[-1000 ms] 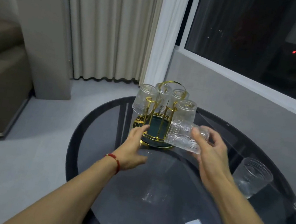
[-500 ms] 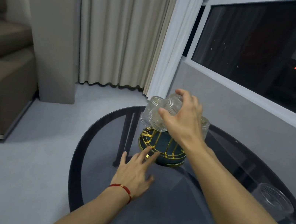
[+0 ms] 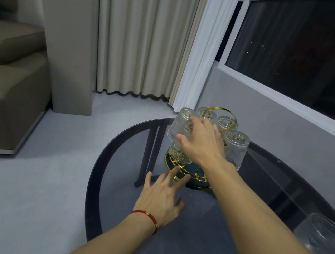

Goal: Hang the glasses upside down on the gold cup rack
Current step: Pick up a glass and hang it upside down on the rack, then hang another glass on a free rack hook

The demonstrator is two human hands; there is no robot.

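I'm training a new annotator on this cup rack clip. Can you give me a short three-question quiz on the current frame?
1. True or false: every glass in view is already on the gold cup rack.
2. Which hand is at the nearest hung glass? A) left hand B) right hand C) neither
3. Fill in: the left hand lies flat on the ____, its fingertips at the rack's base.

Key
1. False: one loose glass stands upright on the table, at the right edge of the view.
2. B: the right hand is spread over that upside-down glass.
3. table
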